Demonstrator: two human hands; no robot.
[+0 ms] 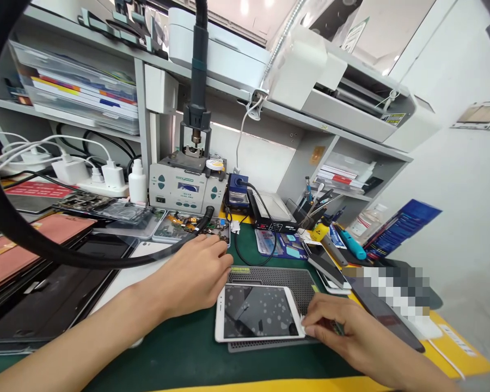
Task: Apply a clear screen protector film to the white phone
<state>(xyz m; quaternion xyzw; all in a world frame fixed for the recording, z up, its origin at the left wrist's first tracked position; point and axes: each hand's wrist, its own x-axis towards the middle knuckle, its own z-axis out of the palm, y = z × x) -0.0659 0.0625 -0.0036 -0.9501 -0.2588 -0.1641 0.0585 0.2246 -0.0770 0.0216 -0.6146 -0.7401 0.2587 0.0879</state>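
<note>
A white-framed tablet [259, 313] lies screen up on a grey perforated mat [306, 280]. Pale round spots dot its dark screen. At its upper left corner is my left hand [198, 272], back towards me, with the fingers curled downward. Whatever those fingertips hold or touch is hidden behind the hand. By the tablet's right edge, my right hand [338, 324] pinches a small white piece [302, 321] between thumb and fingers. That piece touches the tablet's border or lies just beside it; I cannot tell what it is made of.
A rework station [188, 188] stands at the back, its thick black hose [106, 264] looping across the left. Dark screens and panels [61, 288] are stacked at left. A tray of small parts [175, 223], a tool holder [314, 209] and phones [329, 267] surround the mat.
</note>
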